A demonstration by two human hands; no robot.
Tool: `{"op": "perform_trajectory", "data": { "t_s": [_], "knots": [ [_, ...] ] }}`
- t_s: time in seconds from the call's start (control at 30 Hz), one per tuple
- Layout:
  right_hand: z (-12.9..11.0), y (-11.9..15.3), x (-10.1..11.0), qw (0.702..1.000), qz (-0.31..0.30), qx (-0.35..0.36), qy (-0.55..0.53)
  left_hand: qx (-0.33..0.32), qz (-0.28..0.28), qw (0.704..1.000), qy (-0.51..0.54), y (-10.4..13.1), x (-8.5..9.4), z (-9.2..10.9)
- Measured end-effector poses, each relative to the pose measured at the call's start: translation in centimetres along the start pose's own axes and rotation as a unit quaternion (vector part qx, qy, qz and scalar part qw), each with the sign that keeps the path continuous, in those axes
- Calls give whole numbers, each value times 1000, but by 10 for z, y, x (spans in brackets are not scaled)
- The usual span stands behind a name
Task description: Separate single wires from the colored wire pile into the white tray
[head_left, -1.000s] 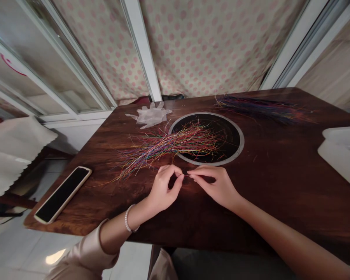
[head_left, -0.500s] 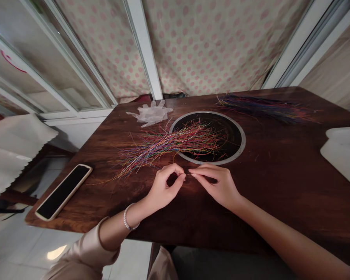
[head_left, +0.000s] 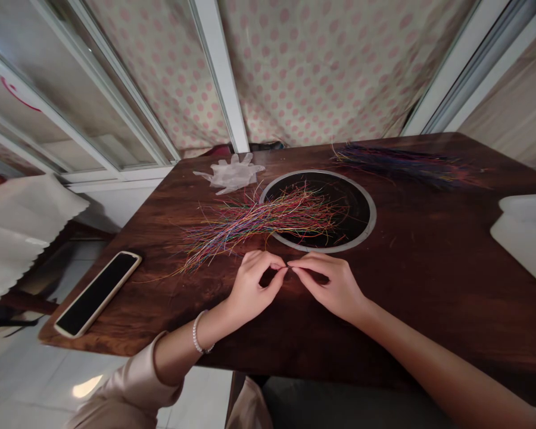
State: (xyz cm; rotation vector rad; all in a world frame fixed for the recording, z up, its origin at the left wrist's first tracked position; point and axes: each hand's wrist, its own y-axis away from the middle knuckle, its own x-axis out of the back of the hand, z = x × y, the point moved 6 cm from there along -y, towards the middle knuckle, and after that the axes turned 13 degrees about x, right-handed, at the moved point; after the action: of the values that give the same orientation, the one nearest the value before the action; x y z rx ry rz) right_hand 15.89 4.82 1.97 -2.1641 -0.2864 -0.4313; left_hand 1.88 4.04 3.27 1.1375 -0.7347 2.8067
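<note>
My left hand, with a beaded bracelet at its wrist, pinches thumb and forefinger together over the table. Its fingertips nearly meet those of my right hand, which is closed in a matching pinch. Between the two pinches a tiny dark bit of something thin, like a wire end, barely shows; most of it is hidden by the fingers. Just beyond my hands lies a loose bundle of thin multicoloured wires, spread partly across a round black plate with a grey rim.
A second bundle of dark, bluish wires lies at the back right of the wooden table. Clear plastic gloves rest behind the first bundle. A phone lies at the left edge, and a white plastic container stands at the right.
My left hand has shifted slightly to the right, so the gap between the two pinches is narrower. My right hand has moved very slightly left; the wires and other objects stay put.
</note>
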Motion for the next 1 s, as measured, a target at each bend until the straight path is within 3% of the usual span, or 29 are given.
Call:
{"op": "perform_trajectory", "data": {
  "t_s": [0.33, 0.67, 1.0],
  "knots": [
    [-1, 0, -2, 1000, -11, -4, 4, -58, 13, 997, -51, 3, -1, 3],
    [0, 1, 0, 1000, 9, -11, 8, 24, -47, 997, 63, 5, -2, -3],
    [14, 4, -1, 988, 4, -143, -60, 3, -3, 996, 86, 6, 1, -6]
  ]
}}
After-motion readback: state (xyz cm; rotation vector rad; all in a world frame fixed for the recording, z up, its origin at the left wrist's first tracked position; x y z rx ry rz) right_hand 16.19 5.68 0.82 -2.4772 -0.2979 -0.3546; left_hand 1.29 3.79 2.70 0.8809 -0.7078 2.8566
